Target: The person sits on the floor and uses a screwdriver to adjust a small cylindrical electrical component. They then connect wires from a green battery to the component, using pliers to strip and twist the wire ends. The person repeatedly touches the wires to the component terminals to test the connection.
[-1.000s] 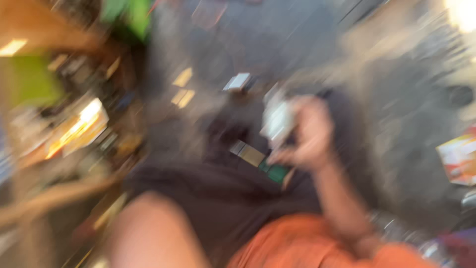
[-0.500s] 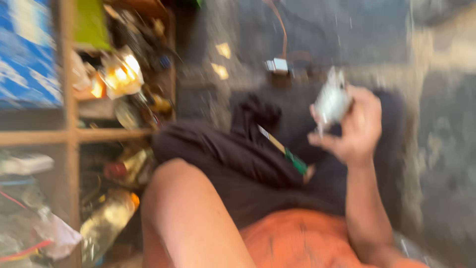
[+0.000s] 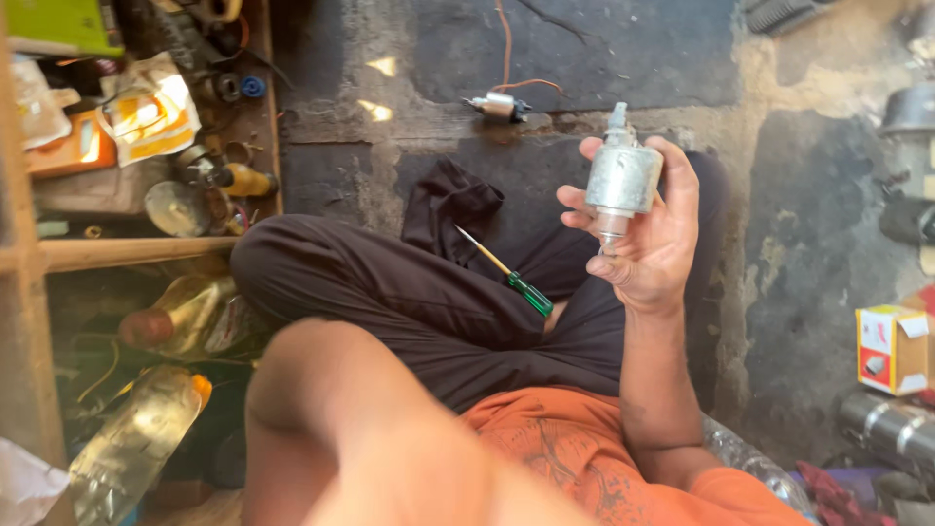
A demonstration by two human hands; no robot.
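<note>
A blurred left forearm (image 3: 360,429) fills the near foreground, its hand out of view. A green-handled screwdriver (image 3: 506,272) is rested on the dark-trousered lap (image 3: 409,302). Beyond, a silver metal cylinder (image 3: 622,175) is held upright in the right hand (image 3: 648,239), fingers curled around it, palm raised above the concrete floor (image 3: 779,244).

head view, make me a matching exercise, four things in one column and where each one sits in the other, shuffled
Things:
1. metal cylinder
2. screwdriver
3. small box
4. small motor with orange wire

Places:
A. on the floor at the right edge
B. on the person's lap
C. on the floor beyond the knees
D. upright in the right hand

Pairs: 1-D, 2-B, 3-A, 4-C
</note>
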